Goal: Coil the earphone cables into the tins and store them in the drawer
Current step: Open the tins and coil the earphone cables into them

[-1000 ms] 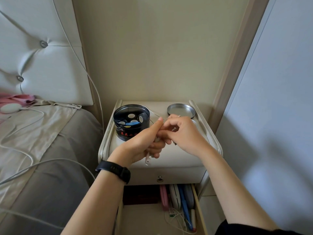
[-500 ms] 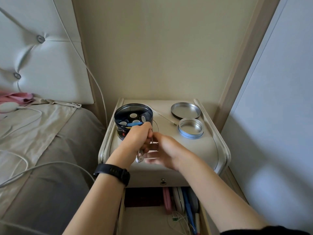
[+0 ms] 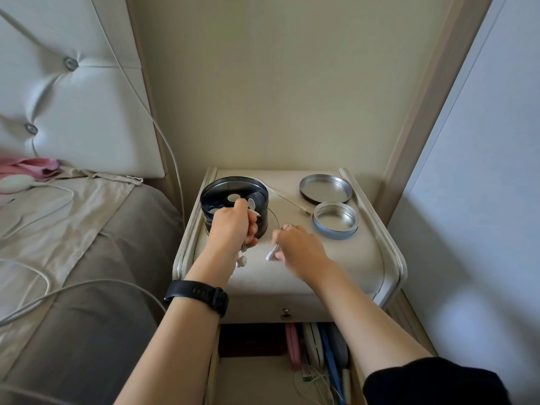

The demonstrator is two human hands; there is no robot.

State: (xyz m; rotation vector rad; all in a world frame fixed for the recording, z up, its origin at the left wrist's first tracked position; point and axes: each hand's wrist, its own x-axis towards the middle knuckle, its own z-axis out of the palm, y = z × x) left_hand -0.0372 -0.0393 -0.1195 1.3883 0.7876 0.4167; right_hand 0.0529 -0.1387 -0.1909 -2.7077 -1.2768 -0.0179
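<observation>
One camera gives the whole view, and it sits on the person's head. It faces forward and down on the nightstand (image 3: 356,252), which lies close below and fills the middle. Both forearms enter from the bottom edge, and the left hand (image 3: 233,229) and the right hand (image 3: 301,247) meet near the centre (each holds a part of the earphones (image 3: 242,261)). The wide lens also takes in the bed (image 3: 87,229) at the left, the wall (image 3: 277,97) ahead and the open drawer (image 3: 257,381) lowest.
</observation>
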